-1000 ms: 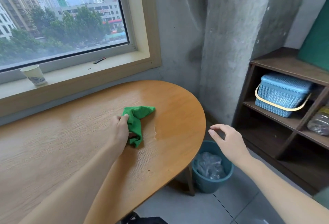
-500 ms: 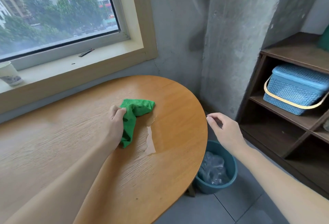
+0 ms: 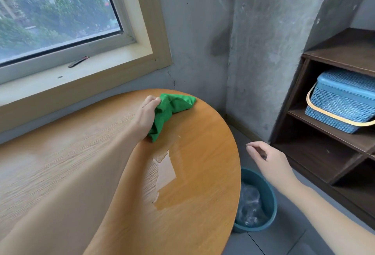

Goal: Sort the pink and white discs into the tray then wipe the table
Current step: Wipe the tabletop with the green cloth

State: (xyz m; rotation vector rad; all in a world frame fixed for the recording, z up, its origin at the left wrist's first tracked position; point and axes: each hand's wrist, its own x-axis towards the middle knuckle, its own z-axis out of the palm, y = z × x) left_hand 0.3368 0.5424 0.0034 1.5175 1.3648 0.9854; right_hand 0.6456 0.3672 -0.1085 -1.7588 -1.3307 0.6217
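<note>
Now the left hand (image 3: 146, 116) grips a green cloth (image 3: 170, 112) on the table (image 3: 198, 173) — right hand (image 3: 269, 161) empty.

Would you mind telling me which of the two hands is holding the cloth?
The left hand, pressing the green cloth onto the table; the right hand hangs empty beyond the table edge.

There is a single view, from a wide-angle camera worn on the head, looking forward and steeply down over the rounded end of a wooden table (image 3: 203, 173) that fills the lower left and centre of the frame. The window (image 3: 56, 11) sits in the upper left, a concrete wall in the upper centre, shelving (image 3: 334, 149) at the right edge. Both forearms run in close from the bottom corners
</note>
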